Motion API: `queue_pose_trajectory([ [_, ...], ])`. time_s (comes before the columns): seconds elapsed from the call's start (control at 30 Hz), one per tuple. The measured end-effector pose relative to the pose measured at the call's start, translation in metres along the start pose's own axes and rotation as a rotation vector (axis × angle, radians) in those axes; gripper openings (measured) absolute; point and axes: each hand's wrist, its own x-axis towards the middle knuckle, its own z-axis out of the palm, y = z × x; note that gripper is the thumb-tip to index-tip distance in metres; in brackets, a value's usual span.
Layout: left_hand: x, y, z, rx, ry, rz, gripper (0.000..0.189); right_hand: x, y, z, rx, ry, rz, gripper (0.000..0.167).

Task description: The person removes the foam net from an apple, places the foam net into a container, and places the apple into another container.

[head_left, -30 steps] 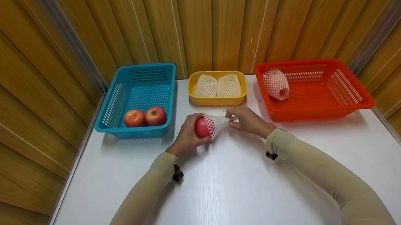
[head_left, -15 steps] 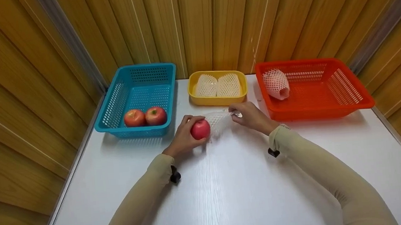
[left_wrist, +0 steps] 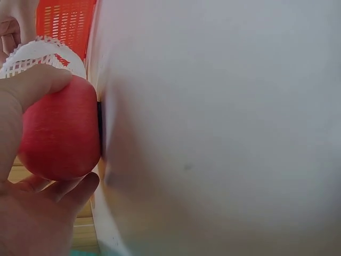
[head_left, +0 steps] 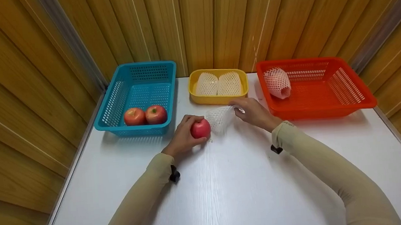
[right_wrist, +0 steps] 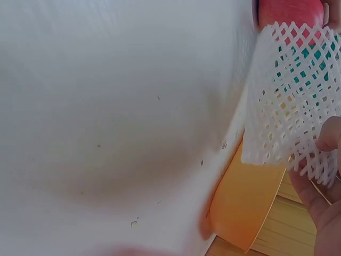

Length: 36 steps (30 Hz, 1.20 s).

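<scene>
My left hand (head_left: 182, 137) grips a red apple (head_left: 200, 129) just over the middle of the white table, thumb on one side and fingers on the other. In the left wrist view the bare red skin of the apple (left_wrist: 61, 130) fills the space between thumb and fingers. A white foam net sleeve (head_left: 219, 119) hangs right beside the apple, its far end pinched by my right hand (head_left: 254, 113). Seen from the right wrist, the foam net sleeve (right_wrist: 293, 101) is spread wide, and its open end overlaps the apple (right_wrist: 290, 13).
At the back left, a blue basket (head_left: 103, 123) holds two apples (head_left: 145, 116). A yellow tray (head_left: 217, 99) with two foam nets (head_left: 218, 84) stands behind my hands. To the right is a red basket (head_left: 324, 111) containing a net-wrapped apple (head_left: 277, 82). Wooden panels enclose the table.
The foam net sleeve, stretched over the apple's right side a second ago, has come off it. My right hand has drawn it right and slightly back; the left hand keeps holding the apple.
</scene>
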Motion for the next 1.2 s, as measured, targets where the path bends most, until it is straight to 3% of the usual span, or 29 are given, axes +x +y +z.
queue_pose_trajectory([
  [0.33,0.000,0.001,0.000,0.023,0.001,-0.024,0.076,0.005,-0.005,-0.009,-0.035,-0.008,0.011,0.044],
  [0.5,0.000,0.000,0.000,0.029,0.014,-0.007,0.074,0.010,-0.008,-0.015,-0.097,0.004,0.012,0.052],
  [0.73,0.001,-0.001,0.002,0.049,0.024,0.022,0.072,0.015,-0.012,-0.025,-0.161,-0.026,0.037,0.043],
  [0.93,0.001,-0.001,0.002,0.046,0.027,0.027,0.071,0.018,-0.015,-0.032,-0.197,-0.064,-0.002,0.032],
  [1.2,0.000,-0.003,0.002,0.033,0.023,0.023,0.073,0.027,-0.021,-0.037,-0.239,-0.119,0.008,0.032],
])
